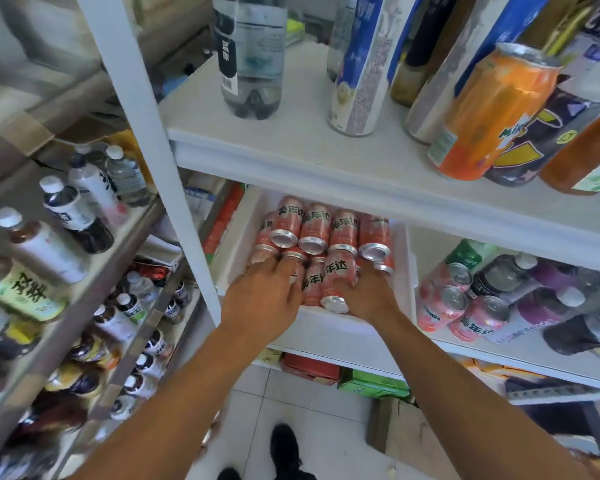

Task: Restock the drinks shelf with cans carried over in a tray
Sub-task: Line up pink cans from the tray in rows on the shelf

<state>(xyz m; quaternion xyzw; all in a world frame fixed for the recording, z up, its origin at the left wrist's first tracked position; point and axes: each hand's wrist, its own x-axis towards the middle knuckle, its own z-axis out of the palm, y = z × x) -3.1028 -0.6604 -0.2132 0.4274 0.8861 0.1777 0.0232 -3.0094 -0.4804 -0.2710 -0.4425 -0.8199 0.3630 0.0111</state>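
A white tray (326, 327) sits on the middle shelf (499, 351), packed with pink cans (343, 230) lying on their sides. The left hand (264, 299) and right hand (368, 296) both reach into its near row, fingers curled around cans there. More pink cans (454, 303) stand just right of the tray.

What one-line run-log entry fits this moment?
stage: unloading | left hand and right hand: on pink cans | white tray: on shelf
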